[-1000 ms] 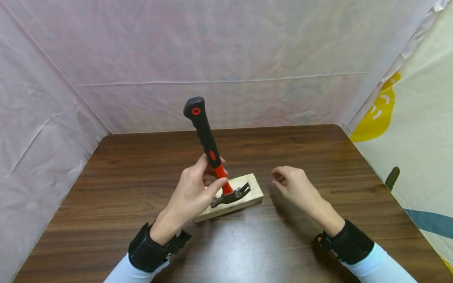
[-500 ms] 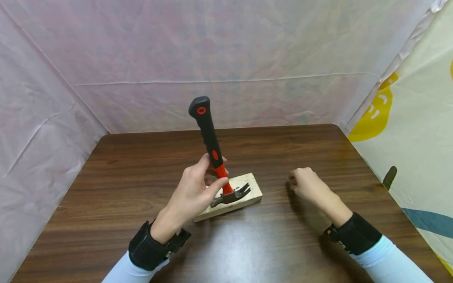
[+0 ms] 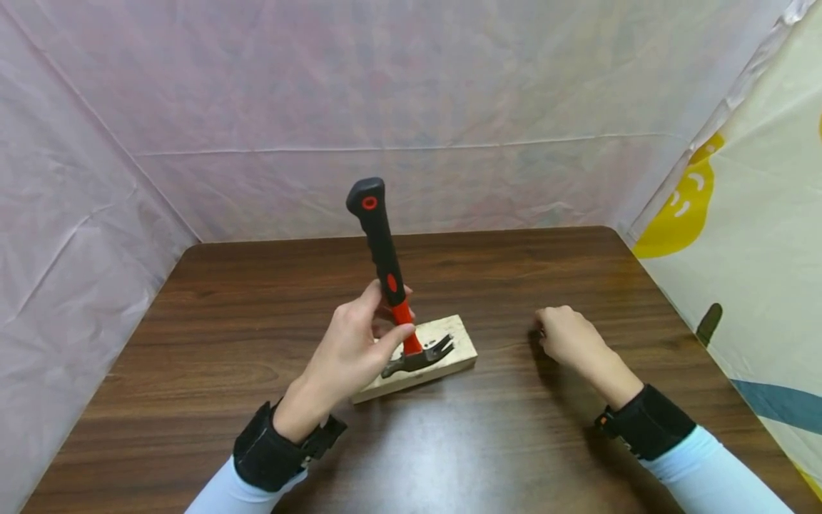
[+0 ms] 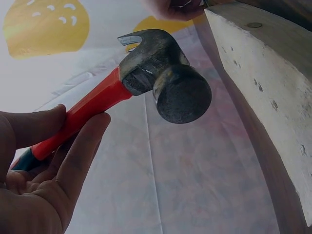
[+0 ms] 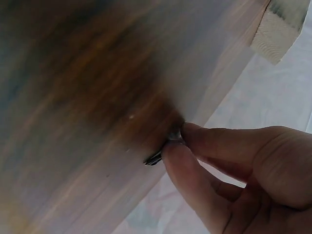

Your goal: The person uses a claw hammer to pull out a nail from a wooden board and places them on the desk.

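My left hand [image 3: 349, 350] grips a claw hammer [image 3: 382, 250] at the red neck below its black handle. The handle points up, with the dark hammer head [image 4: 161, 78] lowest. In the head view that head overlaps a pale wooden block [image 3: 443, 332]; in the left wrist view a gap shows between them. A round nail head [image 4: 254, 25] sits flush in the block's face. To the right of the block, my right hand [image 3: 571, 339] is low over the table. Thumb and fingers pinch a small dark metal nail [image 5: 153, 158], mostly covered by the fingertips.
The brown wooden table [image 3: 257, 300] lies under both hands. A pale fabric sheet [image 3: 411, 93] hangs behind its far edge, and a printed curtain [image 3: 764, 250] borders the right side. Black straps [image 3: 655, 421] are on both wrists.
My right hand has moved right, away from the block, and turned knuckles up close to the table. The hammer's handle end has tilted slightly right, while the block has stayed put.
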Action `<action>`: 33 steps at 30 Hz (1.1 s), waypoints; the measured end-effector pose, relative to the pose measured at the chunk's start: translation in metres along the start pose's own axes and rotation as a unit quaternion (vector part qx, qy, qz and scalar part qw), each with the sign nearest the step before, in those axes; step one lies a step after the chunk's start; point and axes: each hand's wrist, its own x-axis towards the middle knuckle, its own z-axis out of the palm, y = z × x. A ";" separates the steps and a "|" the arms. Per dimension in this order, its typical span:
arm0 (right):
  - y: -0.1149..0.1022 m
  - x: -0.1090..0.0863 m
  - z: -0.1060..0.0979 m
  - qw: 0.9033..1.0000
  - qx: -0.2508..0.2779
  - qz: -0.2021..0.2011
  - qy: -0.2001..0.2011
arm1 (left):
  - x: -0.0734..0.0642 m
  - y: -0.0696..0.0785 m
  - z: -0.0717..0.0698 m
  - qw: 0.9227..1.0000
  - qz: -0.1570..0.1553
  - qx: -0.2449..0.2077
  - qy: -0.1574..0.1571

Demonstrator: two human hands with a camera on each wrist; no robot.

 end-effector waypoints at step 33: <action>-0.130 -0.017 -0.042 0.872 0.208 -0.301 0.325 | 0.003 0.002 0.019 0.998 0.062 0.017 -0.013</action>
